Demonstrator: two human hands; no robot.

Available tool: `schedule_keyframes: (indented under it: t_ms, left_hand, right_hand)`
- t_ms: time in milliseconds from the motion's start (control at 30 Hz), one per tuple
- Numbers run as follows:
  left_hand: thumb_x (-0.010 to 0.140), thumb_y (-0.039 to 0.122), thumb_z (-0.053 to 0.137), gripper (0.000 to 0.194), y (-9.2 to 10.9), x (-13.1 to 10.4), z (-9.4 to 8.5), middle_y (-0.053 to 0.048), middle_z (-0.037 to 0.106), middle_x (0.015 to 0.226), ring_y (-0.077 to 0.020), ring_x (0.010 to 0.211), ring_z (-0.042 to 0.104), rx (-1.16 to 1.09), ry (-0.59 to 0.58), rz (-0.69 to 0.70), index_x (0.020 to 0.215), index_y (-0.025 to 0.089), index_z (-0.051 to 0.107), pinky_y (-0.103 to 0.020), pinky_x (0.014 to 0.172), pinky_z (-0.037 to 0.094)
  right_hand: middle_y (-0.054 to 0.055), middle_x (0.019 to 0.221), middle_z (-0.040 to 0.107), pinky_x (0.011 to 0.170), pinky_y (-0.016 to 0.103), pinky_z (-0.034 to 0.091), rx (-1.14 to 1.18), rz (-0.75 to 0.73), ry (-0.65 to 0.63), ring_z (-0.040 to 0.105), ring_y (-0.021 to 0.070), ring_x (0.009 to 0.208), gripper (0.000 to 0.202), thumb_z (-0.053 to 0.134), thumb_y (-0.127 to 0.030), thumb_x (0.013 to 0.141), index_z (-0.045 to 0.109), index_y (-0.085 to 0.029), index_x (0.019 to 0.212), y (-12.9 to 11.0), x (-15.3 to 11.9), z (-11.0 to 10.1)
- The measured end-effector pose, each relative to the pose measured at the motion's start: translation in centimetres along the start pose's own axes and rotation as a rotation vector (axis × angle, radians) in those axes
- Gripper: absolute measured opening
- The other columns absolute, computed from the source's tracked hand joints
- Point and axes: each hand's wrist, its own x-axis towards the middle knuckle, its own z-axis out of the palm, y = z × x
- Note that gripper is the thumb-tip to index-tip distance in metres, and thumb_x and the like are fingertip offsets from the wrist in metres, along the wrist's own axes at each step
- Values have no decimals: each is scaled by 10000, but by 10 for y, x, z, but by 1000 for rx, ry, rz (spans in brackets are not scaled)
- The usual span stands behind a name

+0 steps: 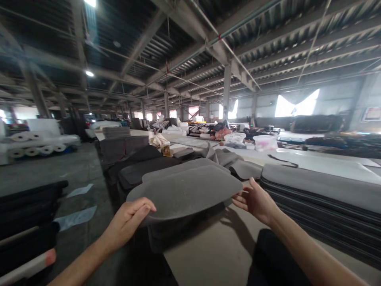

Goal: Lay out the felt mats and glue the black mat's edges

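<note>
A grey flat sheet with rounded corners is held up at a slant above a dark stack of similar pieces. My left hand pinches its near left edge, with thumb and fingers pressed together. At the sheet's right corner is my right hand, thumb raised and fingers apart, the fingertips touching or just under the edge. The fingertips of that hand are partly hidden by the corner. Another grey piece shows just behind the sheet.
Right of my right hand stands a tall stack of grey-topped dark sheets. Dark stacks and crumpled grey material lie beyond. A beige tabletop is in front. White rolls and dark rolls are left, across an aisle.
</note>
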Motion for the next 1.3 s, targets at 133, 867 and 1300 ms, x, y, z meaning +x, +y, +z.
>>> schedule_keyframes:
  t_ms: [133, 867, 1300]
  left_hand:
    - [907, 641, 419, 509, -12, -17, 4, -27, 638, 712, -212, 685, 600, -22, 82, -137, 798, 222, 686, -281, 661, 480]
    - [759, 640, 603, 524, 23, -28, 28, -36, 720, 1021, -269, 952, 681, -165, 403, -505, 1088, 236, 652, -321, 774, 585]
    - [833, 605, 527, 493, 92, -1, 161, -6, 700, 923, -217, 823, 655, -204, -119, -281, 1113, 214, 638, -271, 715, 506]
  right_hand:
    - [60, 765, 645, 576, 296, 551, -79, -12, 38, 634, 189, 634, 396, 408, -540, 1050, 548, -182, 951, -2, 8, 3]
    - [-30, 651, 592, 479, 274, 418, -381, -230, 28, 563, 201, 566, 409, 629, -284, 570, 595, -237, 975, -18, -32, 8]
    - [75, 831, 720, 512, 286, 497, -581, -330, 662, 641, 206, 620, 376, 829, -438, 702, 732, -175, 952, -61, -238, -173]
